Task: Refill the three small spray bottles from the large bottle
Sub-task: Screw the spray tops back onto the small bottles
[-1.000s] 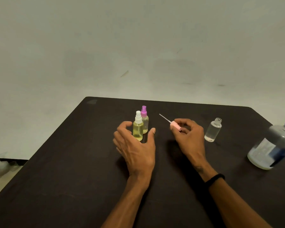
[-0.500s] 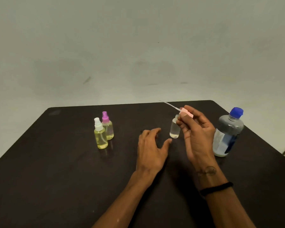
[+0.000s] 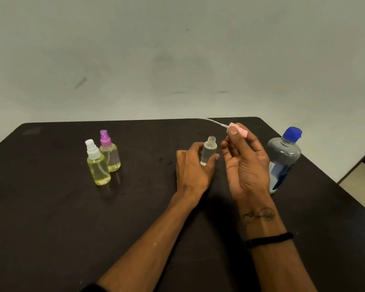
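An uncapped small clear bottle (image 3: 209, 150) stands on the dark table (image 3: 51, 218), with my left hand (image 3: 193, 168) wrapped around its lower part. My right hand (image 3: 243, 163) is raised just right of it, pinching a pink spray cap (image 3: 239, 130) whose thin white tube points up and left. Two capped spray bottles holding yellowish liquid stand together at the left: one with a white cap (image 3: 97, 164) in front, one with a purple cap (image 3: 109, 151) behind. The large bottle (image 3: 282, 160) with a blue cap stands upright to the right of my right hand.
A pale wall rises behind the table's far edge. The table's right edge runs diagonally past the large bottle, with a strip of light floor (image 3: 360, 182) beyond it. A black band (image 3: 268, 240) circles my right wrist.
My left hand left the two capped bottles and closed around the uncapped clear bottle. My right hand carried the pink cap up and right. The view swung right, bringing the large bottle in.
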Action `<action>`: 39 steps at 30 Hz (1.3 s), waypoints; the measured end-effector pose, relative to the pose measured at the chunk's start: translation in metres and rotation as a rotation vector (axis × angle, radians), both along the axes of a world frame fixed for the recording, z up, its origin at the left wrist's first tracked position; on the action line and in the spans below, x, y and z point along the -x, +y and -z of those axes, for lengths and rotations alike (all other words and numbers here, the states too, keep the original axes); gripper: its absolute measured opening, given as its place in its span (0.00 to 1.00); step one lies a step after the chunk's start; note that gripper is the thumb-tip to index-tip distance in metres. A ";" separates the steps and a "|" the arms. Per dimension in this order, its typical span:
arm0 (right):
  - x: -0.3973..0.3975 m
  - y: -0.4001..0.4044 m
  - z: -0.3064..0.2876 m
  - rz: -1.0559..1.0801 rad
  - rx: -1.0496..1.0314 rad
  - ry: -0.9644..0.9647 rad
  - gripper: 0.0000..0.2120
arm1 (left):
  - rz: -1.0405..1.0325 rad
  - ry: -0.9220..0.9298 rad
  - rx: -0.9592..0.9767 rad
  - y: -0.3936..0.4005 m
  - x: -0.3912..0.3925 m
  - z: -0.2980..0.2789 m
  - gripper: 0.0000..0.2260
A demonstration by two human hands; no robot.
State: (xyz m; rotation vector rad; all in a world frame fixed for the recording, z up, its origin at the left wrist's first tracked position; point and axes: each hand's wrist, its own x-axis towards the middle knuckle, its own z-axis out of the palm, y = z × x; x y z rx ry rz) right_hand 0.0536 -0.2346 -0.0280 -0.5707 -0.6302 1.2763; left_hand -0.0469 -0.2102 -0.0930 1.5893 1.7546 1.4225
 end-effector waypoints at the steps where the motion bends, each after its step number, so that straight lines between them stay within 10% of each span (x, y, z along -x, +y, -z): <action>1: 0.000 0.000 0.000 -0.007 0.006 0.002 0.15 | 0.007 -0.010 0.003 0.000 0.001 0.000 0.20; 39: 0.014 0.000 0.012 -0.021 0.045 -0.471 0.13 | 0.008 -0.052 -0.227 -0.061 0.047 -0.003 0.17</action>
